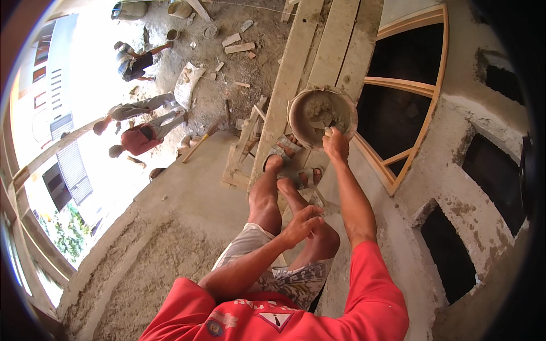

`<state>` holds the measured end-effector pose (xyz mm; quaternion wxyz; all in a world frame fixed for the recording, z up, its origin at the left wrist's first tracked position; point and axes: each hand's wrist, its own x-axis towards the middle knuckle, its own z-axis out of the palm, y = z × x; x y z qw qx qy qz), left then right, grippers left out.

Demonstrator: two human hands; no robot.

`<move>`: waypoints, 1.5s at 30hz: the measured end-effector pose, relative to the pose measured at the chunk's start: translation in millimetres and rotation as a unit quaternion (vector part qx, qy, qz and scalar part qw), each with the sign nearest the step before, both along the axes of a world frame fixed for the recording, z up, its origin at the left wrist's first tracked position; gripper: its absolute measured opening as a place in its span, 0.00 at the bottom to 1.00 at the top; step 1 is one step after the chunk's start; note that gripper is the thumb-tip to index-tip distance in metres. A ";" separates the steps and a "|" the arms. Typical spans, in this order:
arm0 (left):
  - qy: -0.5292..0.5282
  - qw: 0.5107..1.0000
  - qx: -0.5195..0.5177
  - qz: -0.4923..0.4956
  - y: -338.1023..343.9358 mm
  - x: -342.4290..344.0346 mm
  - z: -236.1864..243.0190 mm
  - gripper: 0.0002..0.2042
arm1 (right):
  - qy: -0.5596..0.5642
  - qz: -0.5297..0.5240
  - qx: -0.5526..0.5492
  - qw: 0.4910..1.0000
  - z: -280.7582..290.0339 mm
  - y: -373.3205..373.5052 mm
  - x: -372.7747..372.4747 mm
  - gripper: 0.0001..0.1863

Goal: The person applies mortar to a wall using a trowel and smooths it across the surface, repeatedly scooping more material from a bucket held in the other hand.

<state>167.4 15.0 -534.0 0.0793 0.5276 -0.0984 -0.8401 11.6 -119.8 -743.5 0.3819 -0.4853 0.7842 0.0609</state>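
A round bucket (pixel 292 116) of wet grey mortar (pixel 319 108) stands on the planks, just beyond my sandalled feet. My right hand (pixel 336 143) reaches over its near rim, closed round the handle of a trowel (pixel 329 128). The trowel's blade points into the bucket and is partly sunk in the mortar, so its shape is hard to make out. My left hand (pixel 303 225) is over my right knee with loosely bent fingers, slightly apart, and holds nothing.
I am up on a scaffold of long planks (pixel 296 51). Beside it are a wooden window frame (pixel 441 74) and a rough wall with dark openings (pixel 448 253). Below left, several people (pixel 143 139) work on ground strewn with wood scraps (pixel 239 48) and a pale sack (pixel 187 84).
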 end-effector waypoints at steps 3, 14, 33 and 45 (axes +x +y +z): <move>-0.010 1.000 -0.014 0.013 5.1 2.5 -1.6 0.19 | -0.021 -0.022 -0.079 0.996 -12.0 36.4 -2.5 0.18; -0.012 0.999 -0.034 -0.019 -8.5 -7.2 -6.9 0.19 | -0.019 0.030 -0.177 0.984 -6.8 79.6 -56.9 0.20; 0.023 0.971 -0.233 -0.053 -119.8 -26.2 85.5 0.20 | 0.054 -0.074 -0.397 0.913 786.7 2.2 -195.3 0.22; -0.004 0.973 -0.229 -0.034 -185.9 19.3 130.1 0.16 | -0.110 -0.017 -0.544 0.832 1158.6 35.0 -165.2 0.26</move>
